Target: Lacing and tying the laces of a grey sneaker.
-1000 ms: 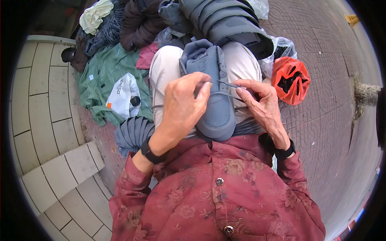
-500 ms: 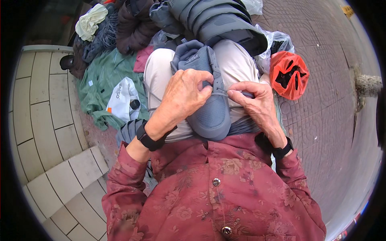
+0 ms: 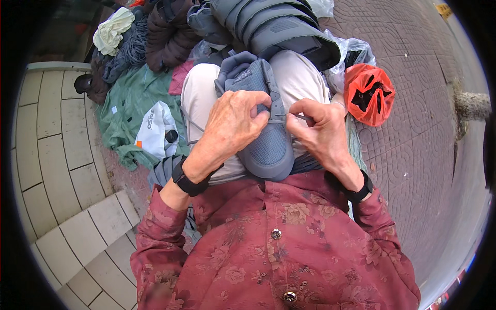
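Observation:
A blue-grey sneaker (image 3: 266, 142) rests between my thighs, its rounded toe toward me and its padded collar away from me. My left hand (image 3: 232, 120) lies over the left side of the lacing, thumb and forefinger pinched together at the shoe's eyelet edge. Just right of the shoe, my right hand (image 3: 320, 132) pinches a thin grey shoelace (image 3: 277, 121) that runs across the front of the opening. Another length of lace hangs over my left thigh. What the left fingertips grip is partly hidden behind the hand.
Stacked dark grey curved pieces (image 3: 279, 31) lie beyond my knees. Right of them sits a red plastic bag (image 3: 369, 95) with black things inside. A green cloth (image 3: 132, 98) and a white bag (image 3: 157, 129) lie at left, below a bundle of grey laces (image 3: 129, 49).
My right hand has turned and its fingers have curled in tighter on the lace. My left hand stays nearly in place on the shoe.

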{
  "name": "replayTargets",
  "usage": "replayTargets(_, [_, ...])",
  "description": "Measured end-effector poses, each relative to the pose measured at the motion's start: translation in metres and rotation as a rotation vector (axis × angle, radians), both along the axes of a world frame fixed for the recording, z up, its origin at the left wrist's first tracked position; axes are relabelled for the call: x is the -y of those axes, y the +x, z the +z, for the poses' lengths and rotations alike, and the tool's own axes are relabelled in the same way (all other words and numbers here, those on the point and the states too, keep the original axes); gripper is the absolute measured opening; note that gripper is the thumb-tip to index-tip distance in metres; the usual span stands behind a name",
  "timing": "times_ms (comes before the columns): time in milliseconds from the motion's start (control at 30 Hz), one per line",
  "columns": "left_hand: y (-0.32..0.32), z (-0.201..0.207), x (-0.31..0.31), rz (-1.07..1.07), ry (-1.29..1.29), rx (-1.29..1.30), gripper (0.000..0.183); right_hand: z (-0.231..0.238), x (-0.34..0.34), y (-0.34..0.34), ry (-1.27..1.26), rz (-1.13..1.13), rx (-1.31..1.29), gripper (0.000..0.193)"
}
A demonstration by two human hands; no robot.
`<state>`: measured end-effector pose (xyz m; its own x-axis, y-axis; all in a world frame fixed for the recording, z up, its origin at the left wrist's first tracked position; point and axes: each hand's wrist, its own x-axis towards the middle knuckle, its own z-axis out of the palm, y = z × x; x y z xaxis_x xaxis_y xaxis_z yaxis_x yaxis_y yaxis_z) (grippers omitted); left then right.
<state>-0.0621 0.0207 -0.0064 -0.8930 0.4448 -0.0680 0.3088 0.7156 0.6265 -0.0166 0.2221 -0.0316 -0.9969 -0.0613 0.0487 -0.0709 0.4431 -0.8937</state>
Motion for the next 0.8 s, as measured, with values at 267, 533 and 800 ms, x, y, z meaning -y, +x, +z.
replayTargets(267, [0.000, 0.009, -0.003, -0.043, -0.045, 0.015, 0.017, 0.008, 0.011, -0.002, 0.287, 0.096, -0.390, 0.021])
replayTargets(533, [-0.003, 0.003, 0.000, -0.099, 0.057, -0.073, 0.019, -0.016, -0.002, -0.008, -0.247, 0.027, 0.193, 0.010])
replayTargets(800, [-0.007, -0.003, 0.005, -0.090, 0.081, -0.004, 0.015, -0.017, 0.004, -0.014, -0.342, 0.161, 0.281, 0.012])
